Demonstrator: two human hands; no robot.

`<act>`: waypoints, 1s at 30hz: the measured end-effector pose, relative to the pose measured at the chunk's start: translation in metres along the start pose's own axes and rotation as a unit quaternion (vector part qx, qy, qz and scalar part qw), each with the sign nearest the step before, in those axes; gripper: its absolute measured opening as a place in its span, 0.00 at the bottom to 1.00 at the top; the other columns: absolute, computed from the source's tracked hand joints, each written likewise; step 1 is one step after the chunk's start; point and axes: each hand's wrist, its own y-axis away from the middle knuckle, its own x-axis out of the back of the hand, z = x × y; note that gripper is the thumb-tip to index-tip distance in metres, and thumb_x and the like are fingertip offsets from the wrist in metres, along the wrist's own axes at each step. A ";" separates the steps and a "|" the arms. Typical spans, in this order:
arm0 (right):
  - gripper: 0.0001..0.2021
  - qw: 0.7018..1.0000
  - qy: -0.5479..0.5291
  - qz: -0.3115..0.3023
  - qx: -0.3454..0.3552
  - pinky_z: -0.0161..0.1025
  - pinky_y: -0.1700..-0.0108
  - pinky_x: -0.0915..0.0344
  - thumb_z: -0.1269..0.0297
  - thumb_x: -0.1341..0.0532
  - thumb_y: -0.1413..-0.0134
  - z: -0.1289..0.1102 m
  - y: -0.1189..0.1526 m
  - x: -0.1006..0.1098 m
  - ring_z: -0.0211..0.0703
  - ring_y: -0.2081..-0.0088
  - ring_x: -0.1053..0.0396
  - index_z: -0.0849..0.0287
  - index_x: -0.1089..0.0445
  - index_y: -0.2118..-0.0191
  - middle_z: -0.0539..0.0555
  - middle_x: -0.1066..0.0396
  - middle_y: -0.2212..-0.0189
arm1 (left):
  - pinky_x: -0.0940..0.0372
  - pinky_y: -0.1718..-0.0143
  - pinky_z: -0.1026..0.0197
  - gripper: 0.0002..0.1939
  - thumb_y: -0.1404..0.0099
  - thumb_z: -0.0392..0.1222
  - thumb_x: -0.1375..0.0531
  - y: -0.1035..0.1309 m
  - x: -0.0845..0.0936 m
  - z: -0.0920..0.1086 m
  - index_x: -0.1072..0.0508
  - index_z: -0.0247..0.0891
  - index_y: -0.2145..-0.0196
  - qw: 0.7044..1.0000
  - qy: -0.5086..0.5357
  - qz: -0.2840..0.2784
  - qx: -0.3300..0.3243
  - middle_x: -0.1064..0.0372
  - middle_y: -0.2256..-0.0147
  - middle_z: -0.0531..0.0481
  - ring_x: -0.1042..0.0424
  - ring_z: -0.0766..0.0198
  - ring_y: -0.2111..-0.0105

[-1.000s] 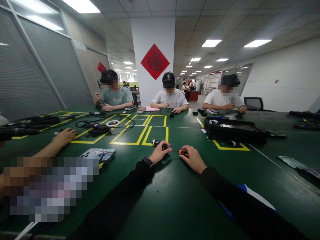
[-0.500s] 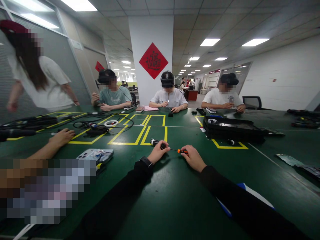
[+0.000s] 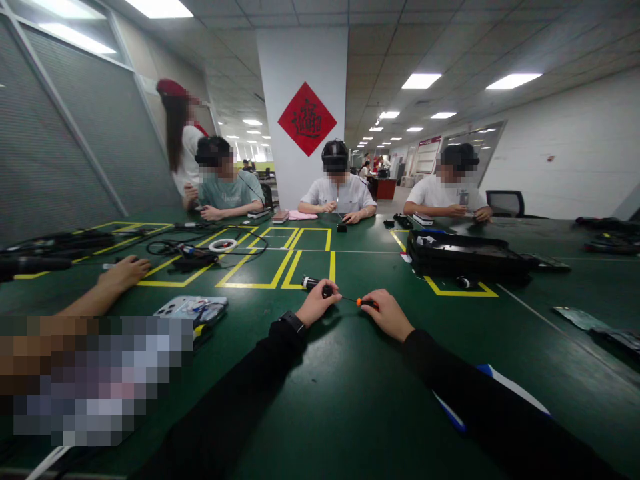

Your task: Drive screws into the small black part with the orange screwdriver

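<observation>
A: How are the left hand (image 3: 317, 303) and the right hand (image 3: 390, 313) disposed?

B: They lie a little apart above the green worktop (image 3: 320, 413), turned toward each other. The left is clasped on the dark near end of a black cylinder (image 3: 311, 283), whose white far end points away to the left. The right is closed about the handle of an orange-and-black screwdriver (image 3: 367, 304).

A: And the screwdriver's shaft?

B: It spans the gap, thin and nearly level, directed at the left fingertips. Whether its tip meets the cylinder cannot be told at this size.

A: What surrounds them?

B: Just beyond the cylinder, yellow tape (image 3: 333, 267) marks rectangles on the worktop. Farther right stands a black case (image 3: 500, 267); in front of it lies a small cylindrical piece (image 3: 466, 283), inside another taped outline. A blue-and-white object (image 3: 520, 392) lies partly hidden by the right forearm.

A: The left side?

B: A clear packet (image 3: 193, 308) lies near the left forearm. Beyond it are a white ring (image 3: 223, 245) and tangled black cables (image 3: 165, 248). A co-worker's hand (image 3: 125, 272) rests nearby, and three people, the middle one (image 3: 337, 193) in a light shirt, sit opposite.
</observation>
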 end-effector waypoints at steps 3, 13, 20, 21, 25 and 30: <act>0.09 1.000 0.018 0.016 0.005 0.43 0.57 0.45 0.61 0.41 0.53 0.000 -0.001 0.001 0.46 0.58 0.40 0.58 0.30 0.66 0.55 0.32 0.67 | 0.42 0.64 0.64 0.13 0.48 0.43 0.42 0.000 0.000 -0.002 0.37 0.37 0.66 1.000 0.006 -0.003 -0.005 0.37 0.71 0.54 0.37 0.69 0.70; 0.12 1.000 0.004 0.016 -0.015 0.43 0.58 0.44 0.57 0.39 0.57 0.003 -0.002 -0.001 0.46 0.59 0.40 0.57 0.31 0.66 0.54 0.31 0.66 | 0.42 0.64 0.64 0.13 0.48 0.44 0.42 0.001 0.001 -0.001 0.37 0.36 0.66 1.000 0.012 -0.009 -0.017 0.37 0.70 0.54 0.37 0.69 0.70; 0.12 1.000 -0.009 0.000 -0.008 0.42 0.56 0.46 0.60 0.50 0.46 0.006 -0.002 -0.004 0.42 0.59 0.40 0.57 0.31 0.67 0.53 0.32 0.66 | 0.42 0.63 0.63 0.12 0.48 0.43 0.42 0.001 0.000 -0.002 0.36 0.36 0.66 1.000 0.009 -0.005 -0.012 0.37 0.70 0.53 0.37 0.69 0.70; 0.12 1.000 -0.010 -0.003 -0.004 0.41 0.55 0.46 0.62 0.50 0.45 0.006 -0.003 -0.004 0.42 0.60 0.39 0.57 0.31 0.68 0.53 0.32 0.67 | 0.42 0.63 0.63 0.12 0.48 0.43 0.42 0.001 0.000 -0.002 0.36 0.36 0.66 1.000 0.006 -0.003 -0.013 0.37 0.70 0.53 0.37 0.69 0.70; 0.09 1.000 -0.014 0.007 0.006 0.42 0.55 0.46 0.63 0.48 0.47 0.006 -0.002 -0.003 0.42 0.59 0.40 0.57 0.31 0.69 0.53 0.32 0.66 | 0.42 0.63 0.63 0.12 0.49 0.44 0.42 0.001 0.000 0.000 0.36 0.36 0.67 1.000 -0.005 0.013 -0.013 0.37 0.70 0.53 0.37 0.68 0.69; 0.07 0.999 -0.028 0.025 0.023 0.42 0.55 0.45 0.64 0.43 0.52 0.005 -0.001 -0.001 0.43 0.59 0.40 0.58 0.32 0.66 0.53 0.32 0.65 | 0.42 0.64 0.63 0.11 0.48 0.44 0.42 0.002 0.001 0.002 0.36 0.37 0.67 1.000 -0.009 0.004 -0.005 0.38 0.71 0.54 0.38 0.69 0.71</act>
